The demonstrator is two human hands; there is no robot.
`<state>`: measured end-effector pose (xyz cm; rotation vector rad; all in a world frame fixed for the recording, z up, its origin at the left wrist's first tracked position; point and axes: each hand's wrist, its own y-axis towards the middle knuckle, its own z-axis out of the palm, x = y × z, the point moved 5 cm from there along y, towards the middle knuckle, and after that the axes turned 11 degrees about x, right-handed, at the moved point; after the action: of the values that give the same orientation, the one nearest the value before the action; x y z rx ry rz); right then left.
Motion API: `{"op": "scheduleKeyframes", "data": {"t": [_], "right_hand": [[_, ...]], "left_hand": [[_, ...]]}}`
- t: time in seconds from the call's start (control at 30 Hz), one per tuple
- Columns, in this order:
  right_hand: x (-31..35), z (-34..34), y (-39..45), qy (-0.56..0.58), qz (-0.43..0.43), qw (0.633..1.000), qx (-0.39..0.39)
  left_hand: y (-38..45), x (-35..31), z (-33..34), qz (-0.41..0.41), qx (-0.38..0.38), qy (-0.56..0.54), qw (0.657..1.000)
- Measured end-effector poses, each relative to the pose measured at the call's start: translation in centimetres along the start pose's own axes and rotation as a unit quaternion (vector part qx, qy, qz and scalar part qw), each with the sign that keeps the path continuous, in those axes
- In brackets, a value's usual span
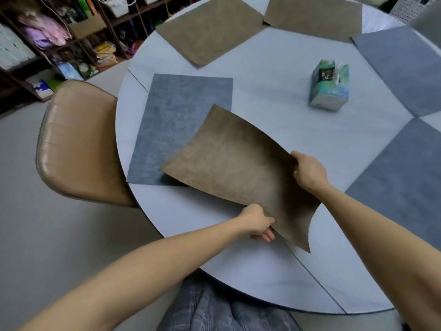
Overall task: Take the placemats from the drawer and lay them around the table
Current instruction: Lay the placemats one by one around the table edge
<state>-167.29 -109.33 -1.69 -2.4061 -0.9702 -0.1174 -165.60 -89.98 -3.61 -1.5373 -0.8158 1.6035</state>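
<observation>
Brown placemat point(238, 168) thin, floppy, probably light; left hand point(256, 222), right hand point(309, 172) pinching near edge; best held by both corners.

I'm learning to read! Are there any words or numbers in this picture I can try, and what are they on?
Nothing here is sharp enough to read.
tissue box: a dark label with light marks on it, too blurred to read.
packets on the shelves: printing too small and blurred to read.
brown placemat held by the left hand and right hand: no writing.
</observation>
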Motion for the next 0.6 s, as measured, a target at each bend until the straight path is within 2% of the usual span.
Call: {"op": "scheduleKeyframes", "data": {"t": [0.07,0.1,0.13,0.17,0.2,0.23,0.27,0.3,0.37,0.4,0.53,0.6], "right_hand": [[-0.9,0.1,-0.9,-0.002,-0.023,1.000,-0.006],[-1.3,0.0,-1.2,-0.001,-0.036,0.999,-0.008],[-1.7,0.1,-1.5,-0.001,-0.047,0.999,-0.009],[-2.4,0.1,-1.8,-0.001,-0.053,0.999,-0.008],[-3.0,0.1,-2.1,-0.003,-0.054,0.999,-0.008],[-3.5,0.3,-2.3,-0.007,-0.052,0.999,-0.007],[-4.0,0.5,-2.5,-0.011,-0.046,0.999,-0.008],[-4.4,0.8,-2.7,-0.016,-0.039,0.999,-0.014],[-4.9,1.2,-3.2,-0.025,-0.019,0.999,-0.039],[-5.0,1.4,-3.5,-0.030,-0.012,0.998,-0.056],[-5.2,2.9,-4.9,-0.056,-0.006,0.992,-0.111],[-6.8,3.3,-6.2,0.017,0.041,0.988,-0.148]], "left_hand": [[-0.4,-0.7,1.4,-0.027,0.064,0.044,0.997],[-0.8,-0.9,1.7,-0.044,0.099,0.102,0.989],[-1.1,-1.2,1.5,-0.055,0.106,0.182,0.976],[-1.3,-1.8,1.1,-0.049,0.072,0.284,0.955],[-1.2,-2.6,0.5,-0.028,0.000,0.406,0.913],[-1.2,-3.3,0.1,-0.001,-0.083,0.521,0.849],[-1.0,-3.6,0.2,0.019,-0.136,0.609,0.782],[-0.2,-3.1,0.7,0.029,-0.139,0.669,0.730],[1.8,-1.2,1.7,0.012,-0.086,0.731,0.677],[2.9,-0.4,2.1,0.006,-0.063,0.739,0.670],[5.5,1.1,2.7,0.024,-0.032,0.714,0.699],[5.7,1.3,2.3,0.034,-0.028,0.714,0.699]]}}
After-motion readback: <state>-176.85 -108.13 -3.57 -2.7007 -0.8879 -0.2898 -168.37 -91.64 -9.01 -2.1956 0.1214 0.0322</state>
